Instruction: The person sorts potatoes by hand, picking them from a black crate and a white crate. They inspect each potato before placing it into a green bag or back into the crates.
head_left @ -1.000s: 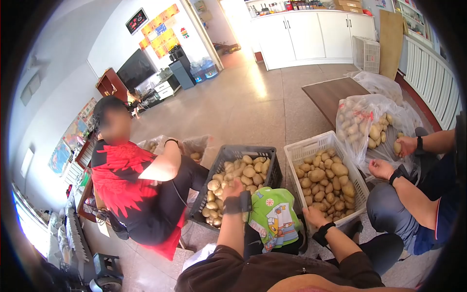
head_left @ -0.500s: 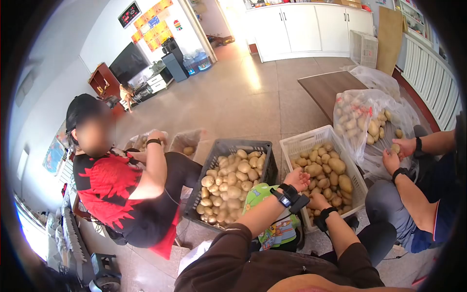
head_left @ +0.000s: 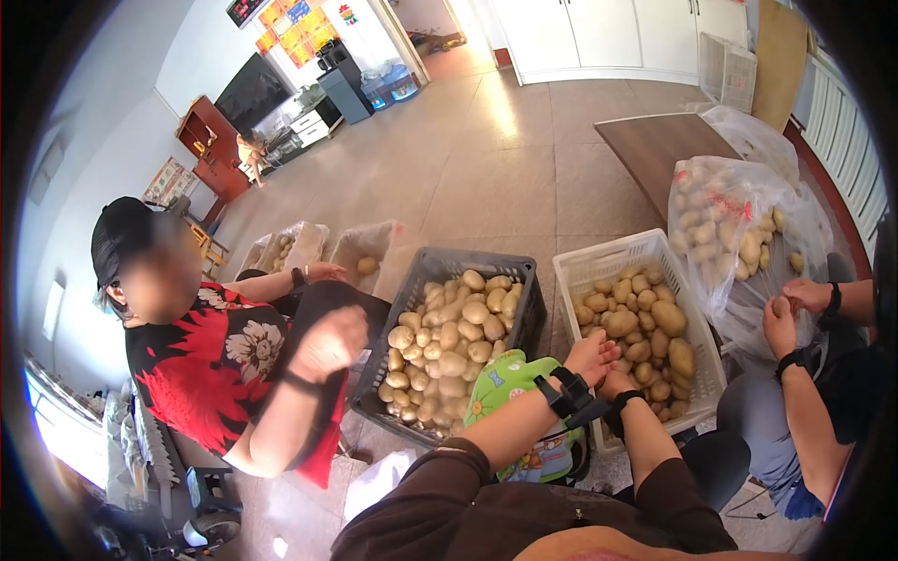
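Note:
My left hand (head_left: 591,358) is palm up over the near left edge of the white crate (head_left: 713,369), its fingers loosely spread and nothing visible in it. Close beside it is my right hand (head_left: 615,384), at the crate's near side; its fingers are partly hidden, so I cannot make out whether it holds anything. Many potatoes (head_left: 644,323) of mixed size fill the white crate. To its left, a dark grey crate (head_left: 530,309) holds more potatoes (head_left: 449,337). A green patterned cloth (head_left: 528,453) lies below my left forearm.
A co-worker in red and black (head_left: 215,374) sits at left, near lined tubs (head_left: 360,245) with a few potatoes. Another person's hands (head_left: 784,318) are by a clear plastic bag of potatoes (head_left: 739,220) at right. A brown board (head_left: 655,150) lies behind the white crate.
My hands have come closer together at the crate's near edge. The left co-worker has turned, one hand now raised and blurred. The potato at the right person's hands no longer shows there.

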The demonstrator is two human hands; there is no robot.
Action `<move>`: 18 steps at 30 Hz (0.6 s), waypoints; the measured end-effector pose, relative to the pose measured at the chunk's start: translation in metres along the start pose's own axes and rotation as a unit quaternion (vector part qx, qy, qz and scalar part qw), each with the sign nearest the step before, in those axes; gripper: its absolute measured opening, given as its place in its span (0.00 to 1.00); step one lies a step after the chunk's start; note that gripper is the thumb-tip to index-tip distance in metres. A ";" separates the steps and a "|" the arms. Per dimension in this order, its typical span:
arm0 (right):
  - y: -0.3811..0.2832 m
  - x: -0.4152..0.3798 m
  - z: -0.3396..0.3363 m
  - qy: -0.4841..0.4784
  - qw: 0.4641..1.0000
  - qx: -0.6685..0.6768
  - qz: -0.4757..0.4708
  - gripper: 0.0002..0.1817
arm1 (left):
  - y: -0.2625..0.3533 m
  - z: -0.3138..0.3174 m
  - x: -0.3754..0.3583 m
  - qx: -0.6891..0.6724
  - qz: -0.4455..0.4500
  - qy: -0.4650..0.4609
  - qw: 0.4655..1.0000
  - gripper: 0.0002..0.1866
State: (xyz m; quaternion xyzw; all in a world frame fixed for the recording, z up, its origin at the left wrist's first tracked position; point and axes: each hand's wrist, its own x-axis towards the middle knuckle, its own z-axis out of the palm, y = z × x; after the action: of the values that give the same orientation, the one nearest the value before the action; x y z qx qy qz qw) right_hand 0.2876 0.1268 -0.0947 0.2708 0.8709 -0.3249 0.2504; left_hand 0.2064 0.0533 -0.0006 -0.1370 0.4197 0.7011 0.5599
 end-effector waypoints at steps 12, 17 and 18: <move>0.038 0.074 0.074 0.101 0.970 -0.185 0.122 0.22 | -0.001 0.003 -0.002 -0.004 -0.013 -0.018 1.000 0.09; 0.034 0.067 0.062 0.014 0.983 -0.095 0.156 0.23 | -0.002 0.004 -0.005 -0.004 -0.014 -0.025 1.000 0.09; 0.030 0.058 0.055 -0.009 0.986 -0.069 0.152 0.23 | -0.003 0.004 -0.005 -0.005 -0.013 -0.025 1.000 0.09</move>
State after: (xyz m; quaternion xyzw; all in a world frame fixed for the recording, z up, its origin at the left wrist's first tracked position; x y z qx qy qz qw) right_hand 0.2784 0.1253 -0.1799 0.3790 0.8376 -0.2245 0.3229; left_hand 0.2115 0.0527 0.0038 -0.1279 0.4002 0.6992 0.5785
